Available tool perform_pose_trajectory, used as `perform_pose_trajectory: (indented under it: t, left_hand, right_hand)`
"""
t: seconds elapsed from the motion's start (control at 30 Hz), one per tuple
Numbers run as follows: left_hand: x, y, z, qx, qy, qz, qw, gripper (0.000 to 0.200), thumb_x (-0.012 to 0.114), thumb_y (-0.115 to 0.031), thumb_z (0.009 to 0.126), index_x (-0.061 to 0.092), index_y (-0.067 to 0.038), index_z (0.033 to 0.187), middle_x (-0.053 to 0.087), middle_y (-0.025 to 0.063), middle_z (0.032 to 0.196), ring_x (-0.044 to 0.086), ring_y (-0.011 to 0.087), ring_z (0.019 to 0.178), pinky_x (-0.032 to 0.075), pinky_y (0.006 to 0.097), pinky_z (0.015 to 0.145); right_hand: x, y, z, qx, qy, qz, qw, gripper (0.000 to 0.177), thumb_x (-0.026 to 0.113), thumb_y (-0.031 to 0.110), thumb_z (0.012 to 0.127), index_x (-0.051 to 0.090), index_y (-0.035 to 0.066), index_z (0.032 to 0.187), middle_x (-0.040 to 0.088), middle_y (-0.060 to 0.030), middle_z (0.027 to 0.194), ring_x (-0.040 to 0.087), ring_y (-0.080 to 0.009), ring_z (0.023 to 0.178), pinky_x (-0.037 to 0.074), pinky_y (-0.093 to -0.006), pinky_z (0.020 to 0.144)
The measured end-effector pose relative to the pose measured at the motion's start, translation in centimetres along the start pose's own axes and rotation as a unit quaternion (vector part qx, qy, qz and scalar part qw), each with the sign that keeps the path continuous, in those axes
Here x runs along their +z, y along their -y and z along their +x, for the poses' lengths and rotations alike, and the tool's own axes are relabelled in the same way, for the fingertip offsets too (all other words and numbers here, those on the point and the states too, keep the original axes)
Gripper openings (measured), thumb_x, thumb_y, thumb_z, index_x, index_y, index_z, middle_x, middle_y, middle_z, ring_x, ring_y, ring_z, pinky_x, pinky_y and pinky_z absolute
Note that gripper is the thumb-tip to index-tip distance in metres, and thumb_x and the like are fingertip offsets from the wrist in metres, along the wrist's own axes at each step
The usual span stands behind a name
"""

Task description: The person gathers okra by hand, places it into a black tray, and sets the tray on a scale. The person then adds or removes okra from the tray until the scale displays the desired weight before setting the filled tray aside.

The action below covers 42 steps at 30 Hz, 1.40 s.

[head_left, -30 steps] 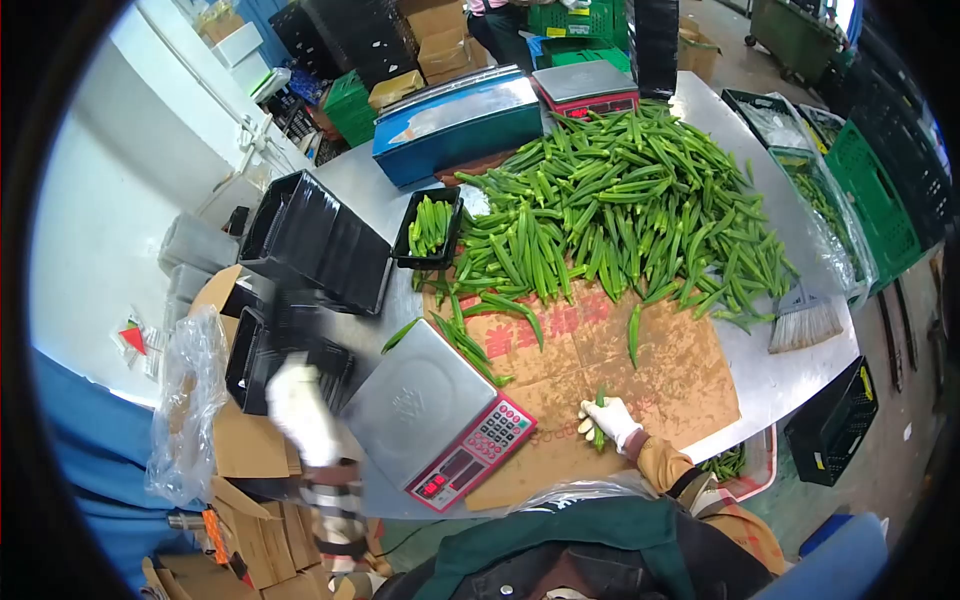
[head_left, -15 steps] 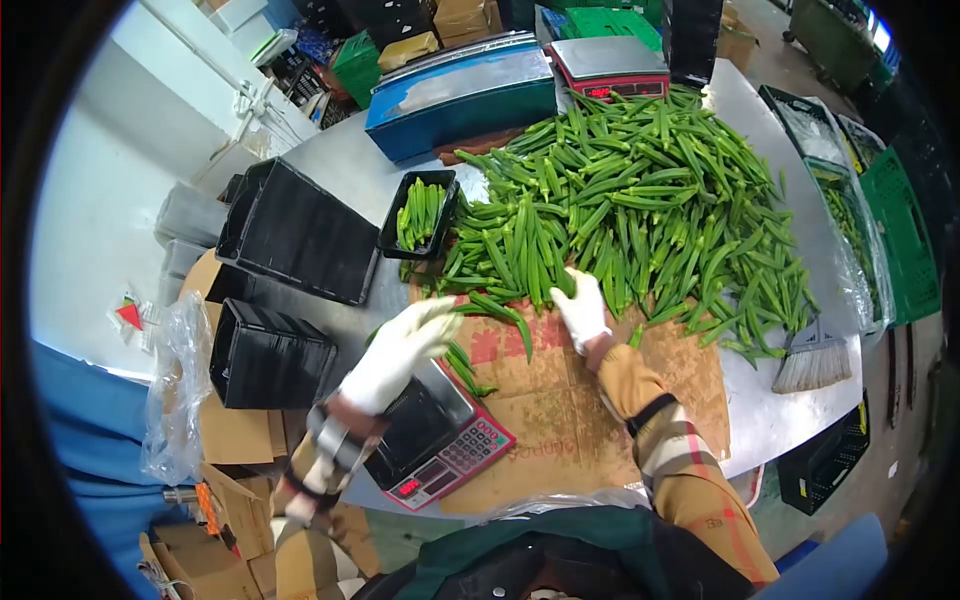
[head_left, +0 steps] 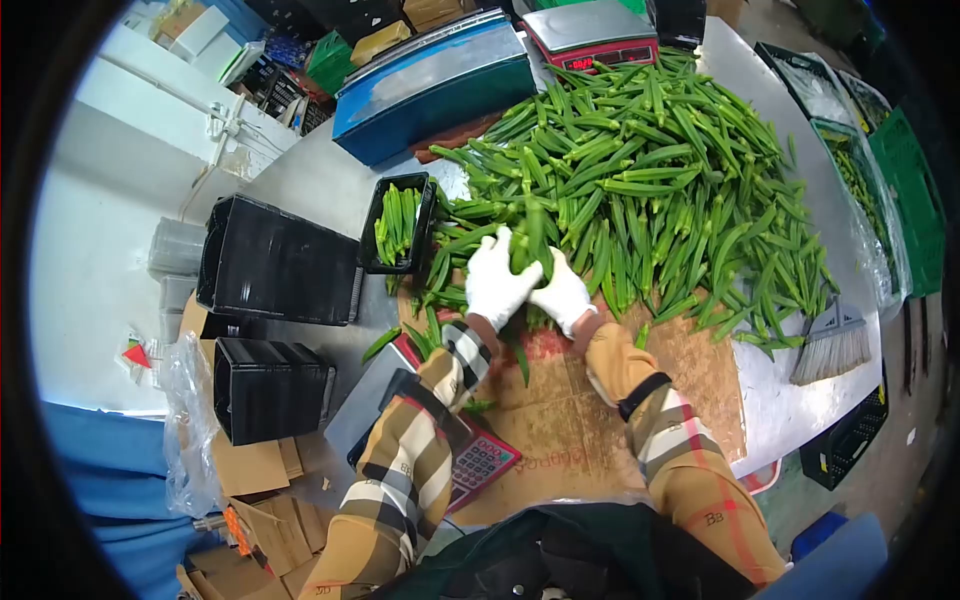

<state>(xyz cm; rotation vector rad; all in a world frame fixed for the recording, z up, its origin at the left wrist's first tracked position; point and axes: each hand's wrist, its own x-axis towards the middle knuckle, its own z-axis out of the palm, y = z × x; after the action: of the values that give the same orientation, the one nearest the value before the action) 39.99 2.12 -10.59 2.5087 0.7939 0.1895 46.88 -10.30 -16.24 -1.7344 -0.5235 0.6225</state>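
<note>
My left hand and my right hand, both in white gloves, meet at the near edge of a large heap of okra. Between them they grip a few okra pods, slightly blurred, and the fingers are partly hidden. Beyond my left hand stands a small black tray with okra lying lengthwise in it. Under my left forearm is a red scale, largely covered by the sleeve. Several loose pods lie near my left wrist.
Stacked black trays stand at the left, with a second stack nearer me. A blue box and another scale sit at the back. Flat cardboard covers the near table. A brush lies right.
My left hand has moved right and forward from above the near scale to join my right hand at the okra. Pods are now raised between both hands. The camera view has shifted slightly.
</note>
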Motion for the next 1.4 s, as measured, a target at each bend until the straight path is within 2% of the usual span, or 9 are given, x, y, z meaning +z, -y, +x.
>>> perform_pose_trajectory:
  t: [0.1, 0.23, 0.5, 0.63, 0.9, 1.03, 1.13, 1.23, 1.4]
  left_hand:
    - [3.4, -3.5, -5.0, 0.028, -0.061, 0.006, 0.998, 0.078, 0.072, -0.044, 0.080, 0.048, -0.008, 0.145, 0.051, 0.0241, 0.140, 0.047, 0.0427, 0.130, 0.039, 0.0559, 0.106]
    - [6.3, -10.2, -11.7, 0.014, 0.090, -0.020, 0.996, 0.068, 0.065, -0.042, 0.090, 0.045, -0.014, 0.148, 0.040, 0.0169, 0.152, 0.030, 0.0420, 0.144, 0.024, 0.0712, 0.111]
    - [7.5, -12.3, -21.3, 0.188, 0.120, -0.119, 0.967, 0.081, 0.073, -0.026, 0.089, 0.032, -0.009, 0.157, 0.037, 0.0165, 0.159, 0.028, 0.0462, 0.147, 0.021, 0.0532, 0.122]
    - [7.0, -9.3, -23.8, 0.220, 0.113, -0.114, 0.962, 0.084, 0.077, -0.020, 0.084, 0.035, -0.007, 0.156, 0.039, 0.0174, 0.158, 0.034, 0.0376, 0.147, 0.026, 0.0453, 0.122]
    - [3.3, -5.6, -27.3, 0.069, 0.236, -0.242, 0.938, 0.048, 0.070, -0.017, 0.093, 0.059, -0.006, 0.138, 0.061, 0.0155, 0.138, 0.054, 0.0299, 0.132, 0.040, 0.0361, 0.113]
    - [4.0, -4.6, -23.6, 0.002, 0.034, -0.248, 0.968, 0.028, 0.070, -0.016, 0.092, 0.071, -0.004, 0.117, 0.071, 0.0136, 0.117, 0.065, 0.0276, 0.111, 0.049, 0.0367, 0.100]
    - [5.5, -6.9, -21.2, 0.014, 0.074, -0.193, 0.978, 0.030, 0.074, -0.023, 0.087, 0.072, -0.005, 0.111, 0.072, 0.0147, 0.110, 0.065, 0.0312, 0.105, 0.050, 0.0384, 0.094]
    - [8.0, -7.9, -21.9, 0.116, 0.021, -0.021, 0.993, 0.028, 0.075, -0.020, 0.085, 0.071, -0.003, 0.107, 0.071, 0.0152, 0.098, 0.067, 0.0318, 0.097, 0.052, 0.0384, 0.088]
    - [7.1, -6.7, -22.5, 0.039, 0.097, -0.075, 0.992, 0.034, 0.079, -0.026, 0.081, 0.068, -0.007, 0.107, 0.066, 0.0173, 0.097, 0.061, 0.0380, 0.096, 0.050, 0.0452, 0.086]
  right_hand:
    - [-3.1, -3.7, -3.1, 0.011, 0.073, 0.187, 0.980, 0.076, 0.080, 0.016, 0.076, 0.045, 0.004, 0.143, 0.064, -0.0145, 0.129, 0.062, -0.0246, 0.118, 0.050, -0.0348, 0.101]
    - [-10.9, -2.1, -12.1, 0.107, 0.047, 0.069, 0.991, 0.059, 0.076, 0.008, 0.079, 0.053, -0.002, 0.132, 0.067, -0.0123, 0.118, 0.064, -0.0189, 0.108, 0.053, -0.0331, 0.093]
    - [-19.4, -6.8, -24.1, 0.153, -0.104, 0.099, 0.978, 0.056, 0.076, 0.005, 0.079, 0.056, -0.006, 0.130, 0.072, -0.0140, 0.110, 0.069, -0.0209, 0.098, 0.055, -0.0333, 0.088]
    - [-21.6, -7.3, -28.2, 0.193, -0.107, -0.249, 0.943, 0.072, 0.080, 0.016, 0.077, 0.052, -0.003, 0.141, 0.068, -0.0222, 0.120, 0.066, -0.0359, 0.111, 0.051, -0.0385, 0.098]
    - [-25.3, -8.8, -31.9, 0.149, -0.170, -0.140, 0.964, 0.052, 0.076, 0.009, 0.078, 0.065, 0.004, 0.128, 0.066, -0.0177, 0.124, 0.062, -0.0343, 0.113, 0.048, -0.0381, 0.102]
    - [-26.2, -5.7, -29.2, -0.033, -0.150, -0.368, 0.917, 0.053, 0.070, 0.000, 0.074, 0.067, 0.008, 0.126, 0.065, -0.0154, 0.127, 0.058, -0.0331, 0.118, 0.046, -0.0380, 0.104]
    - [-25.6, -6.7, -27.1, -0.100, -0.088, -0.501, 0.855, 0.052, 0.071, 0.001, 0.071, 0.069, 0.009, 0.122, 0.066, -0.0147, 0.122, 0.058, -0.0324, 0.117, 0.048, -0.0418, 0.100]
    - [-25.8, -6.6, -26.3, 0.074, -0.071, -0.488, 0.867, 0.041, 0.071, 0.004, 0.075, 0.071, 0.009, 0.115, 0.067, -0.0146, 0.121, 0.058, -0.0328, 0.117, 0.049, -0.0422, 0.098]
    - [-25.1, -3.9, -29.3, 0.216, -0.092, -0.308, 0.922, 0.042, 0.077, 0.028, 0.082, 0.070, 0.005, 0.117, 0.067, -0.0181, 0.110, 0.062, -0.0333, 0.112, 0.051, -0.0410, 0.093]
